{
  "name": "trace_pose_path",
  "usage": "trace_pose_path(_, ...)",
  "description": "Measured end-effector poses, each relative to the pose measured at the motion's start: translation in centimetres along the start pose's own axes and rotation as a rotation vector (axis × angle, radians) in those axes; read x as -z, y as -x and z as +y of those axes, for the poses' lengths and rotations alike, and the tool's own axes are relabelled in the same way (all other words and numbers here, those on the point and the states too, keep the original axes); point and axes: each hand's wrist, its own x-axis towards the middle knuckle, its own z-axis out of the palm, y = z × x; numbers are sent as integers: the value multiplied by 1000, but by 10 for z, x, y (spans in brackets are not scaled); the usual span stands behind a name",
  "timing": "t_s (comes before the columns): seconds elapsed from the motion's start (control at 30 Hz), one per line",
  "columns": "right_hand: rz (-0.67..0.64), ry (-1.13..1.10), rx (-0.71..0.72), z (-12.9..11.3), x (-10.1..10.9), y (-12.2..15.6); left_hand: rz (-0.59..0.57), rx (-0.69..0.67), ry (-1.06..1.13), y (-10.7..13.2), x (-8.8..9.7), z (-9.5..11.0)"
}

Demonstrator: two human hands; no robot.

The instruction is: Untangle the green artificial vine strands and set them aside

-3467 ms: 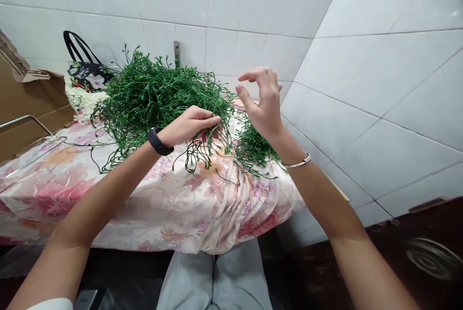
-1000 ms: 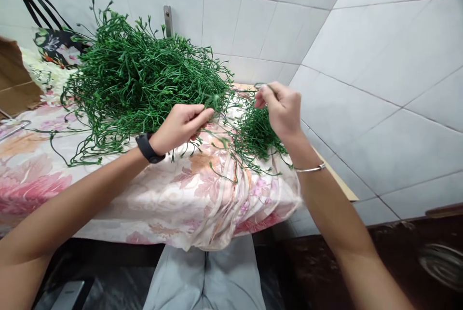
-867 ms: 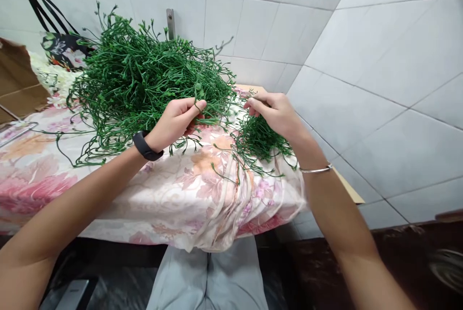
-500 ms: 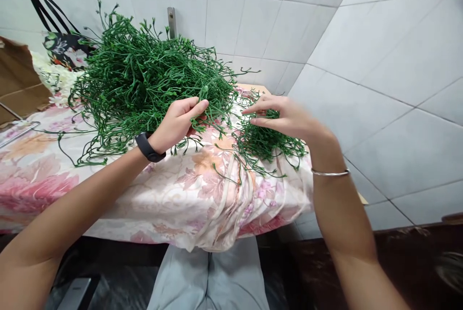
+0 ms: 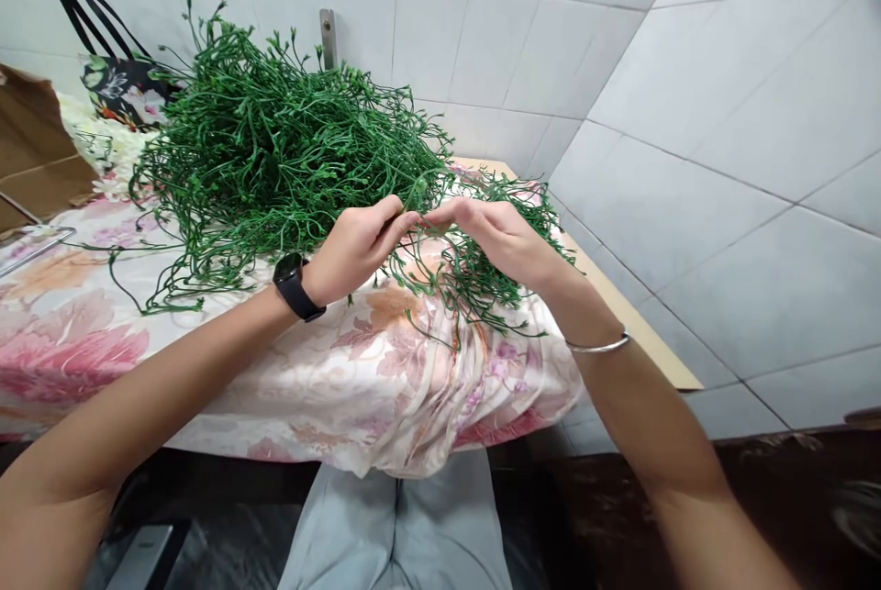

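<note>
A big heap of green artificial flower stems (image 5: 275, 140) with small forked tips lies on the floral cloth (image 5: 275, 388). At its right front edge my left hand (image 5: 359, 246) is closed on a few green stems, which stick out above and below the fingers. My right hand (image 5: 496, 237) meets it there, its thumb and fingertips pinched together at the same stems. Beneath and behind my right hand spreads a smaller pile of green stems (image 5: 474, 283). The exact grip of the right fingertips is partly hidden.
White flowers (image 5: 128, 150), a floral black bag (image 5: 128, 90) and brown cardboard (image 5: 34, 136) stand at the back left. A metal rod (image 5: 41, 250) lies at the left. Tiled walls (image 5: 537, 30) bound the back and right. A board edge (image 5: 647, 333) shows at the right.
My right hand has moved left from above the smaller pile to my left hand, its fingers closing on the stems. My left hand has shifted slightly right, still holding stems.
</note>
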Motion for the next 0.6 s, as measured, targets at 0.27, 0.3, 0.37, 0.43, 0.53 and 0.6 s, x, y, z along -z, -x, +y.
trace_pose_path(0.27,92,160,93,3,1,1,-110,5,63,2,0,5)
trace_pose_path(0.3,111,207,111,3,1,1,-134,4,69,1,0,6)
trace_pose_path(0.37,150,344,149,3,2,2,-188,-10,69,1,2,6)
trace_pose_path(0.43,186,498,169,4,2,2,-232,-25,72,0,4,6)
trace_pose_path(0.53,249,661,169,4,0,3,-234,-10,118,-2,8,7)
trace_pose_path(0.6,301,735,170,3,-3,3,-212,27,183,-3,10,9)
